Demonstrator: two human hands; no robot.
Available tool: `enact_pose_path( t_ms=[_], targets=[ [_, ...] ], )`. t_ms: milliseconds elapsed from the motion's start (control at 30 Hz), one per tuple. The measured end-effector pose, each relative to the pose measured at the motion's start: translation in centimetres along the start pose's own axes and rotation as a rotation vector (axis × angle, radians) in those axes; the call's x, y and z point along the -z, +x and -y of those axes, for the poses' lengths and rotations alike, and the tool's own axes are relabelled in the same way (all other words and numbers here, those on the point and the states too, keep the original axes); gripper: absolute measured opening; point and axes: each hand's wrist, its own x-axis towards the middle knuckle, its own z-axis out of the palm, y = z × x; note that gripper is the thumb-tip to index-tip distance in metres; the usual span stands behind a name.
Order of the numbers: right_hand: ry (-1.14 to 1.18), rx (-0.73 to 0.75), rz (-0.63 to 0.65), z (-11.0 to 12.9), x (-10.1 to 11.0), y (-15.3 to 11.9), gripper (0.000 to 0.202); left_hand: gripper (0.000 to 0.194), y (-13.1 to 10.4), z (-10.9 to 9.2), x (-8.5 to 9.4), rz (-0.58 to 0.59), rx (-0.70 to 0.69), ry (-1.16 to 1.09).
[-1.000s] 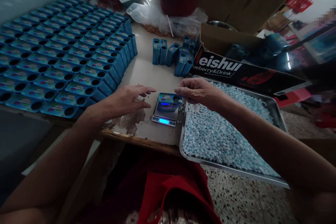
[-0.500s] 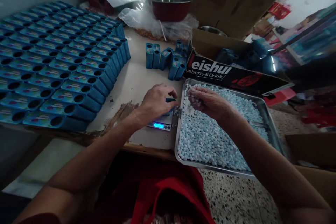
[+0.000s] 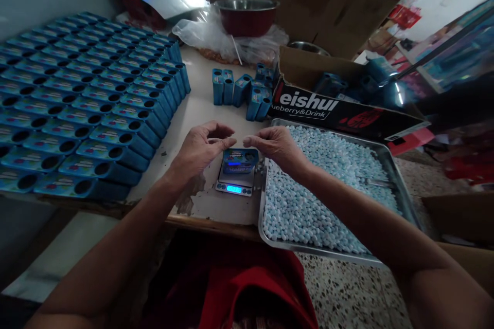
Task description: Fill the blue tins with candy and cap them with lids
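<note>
With tub rows (image 3: 92,96) arrayed and loose tubs (image 3: 242,90) seemingly left, one tub (image 3: 237,167) is weighed, left hand (image 3: 199,145) parted, right hand (image 3: 277,145) unclear in grip.

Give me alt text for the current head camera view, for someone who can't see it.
A person's left hand and right hand are poised close to a blue container on a scale with a lit display. To its right sits a metal tray of pale blue and white pellets; at left, similar blue containers stand in rows.
</note>
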Motion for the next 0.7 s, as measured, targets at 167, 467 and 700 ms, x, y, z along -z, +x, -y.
enact_pose_path(
  t_ms=[167,467,700],
  targets=[
    [0.367,-0.127,-0.071,0.0,2.7,2.9,0.047,0.048,-0.3,-0.3,-1.5,0.203,-0.248,0.39],
    [0.034,0.005,-0.031,-0.1,3.7,13.3,0.031,0.049,14.1,-6.1,7.9,-0.177,-0.235,0.869],
    [-0.89,0.302,-0.123,2.6,-0.9,23.7,0.027,0.055,30.1,-3.2,16.0,-0.221,-0.199,0.941]
  ],
)
